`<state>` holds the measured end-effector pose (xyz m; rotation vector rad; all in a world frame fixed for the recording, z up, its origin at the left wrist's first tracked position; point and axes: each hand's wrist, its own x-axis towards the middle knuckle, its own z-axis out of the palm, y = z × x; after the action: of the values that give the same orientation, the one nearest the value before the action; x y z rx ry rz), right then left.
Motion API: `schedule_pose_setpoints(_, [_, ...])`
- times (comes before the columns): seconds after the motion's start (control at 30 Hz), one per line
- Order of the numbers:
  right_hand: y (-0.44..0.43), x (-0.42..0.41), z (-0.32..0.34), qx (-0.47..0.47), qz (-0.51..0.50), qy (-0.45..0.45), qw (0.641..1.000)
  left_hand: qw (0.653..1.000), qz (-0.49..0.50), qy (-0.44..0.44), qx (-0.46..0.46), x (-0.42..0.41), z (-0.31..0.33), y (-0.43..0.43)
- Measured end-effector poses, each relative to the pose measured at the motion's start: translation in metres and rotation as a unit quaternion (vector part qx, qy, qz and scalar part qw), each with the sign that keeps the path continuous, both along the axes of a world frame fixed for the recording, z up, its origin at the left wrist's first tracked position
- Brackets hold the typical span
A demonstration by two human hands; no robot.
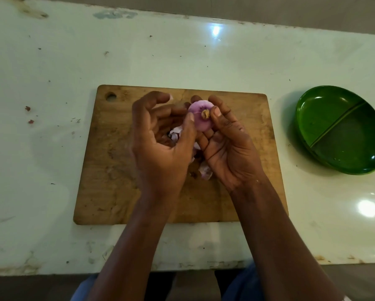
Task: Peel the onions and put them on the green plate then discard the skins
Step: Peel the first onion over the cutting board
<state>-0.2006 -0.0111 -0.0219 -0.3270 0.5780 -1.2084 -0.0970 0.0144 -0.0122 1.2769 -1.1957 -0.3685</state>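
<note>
A small purple onion with a brown root end facing me is held above the wooden cutting board. My right hand cups it, fingers curled behind and thumb by the root. My left hand has its thumb tip against the onion's left side, its fingers curled loosely behind. Loose purple skins lie on the board under my hands, and more skin shows between my palms. The green plate, split by a ridge into two parts, sits bare at the right.
The board lies on a worn pale-green counter; its near edge runs just below the board. A hanging hole marks the board's far left corner. Small skin scraps dot the counter at the left.
</note>
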Motion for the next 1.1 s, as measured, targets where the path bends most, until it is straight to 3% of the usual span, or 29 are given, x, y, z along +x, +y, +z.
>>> schedule_pose_setpoints(0.2, [0.000,-0.002,0.003,0.000,-0.004,-0.011,1.000,0.997,-0.049,-0.053,-0.006,0.013,-0.003,-0.002])
schedule_pose_setpoints(0.53, [0.002,0.002,0.002,-0.014,0.035,-0.014,0.999,0.965,0.045,-0.245,-0.085,0.017,-0.014,0.001])
schedule_pose_setpoints(0.77, [0.003,0.004,0.005,-0.008,0.048,0.000,0.999,0.964,0.082,-0.239,-0.083,0.014,-0.013,0.002])
schedule_pose_setpoints(1.1, [0.002,0.005,0.003,0.006,0.030,0.003,1.000,0.987,0.093,-0.124,-0.039,0.007,-0.008,0.001])
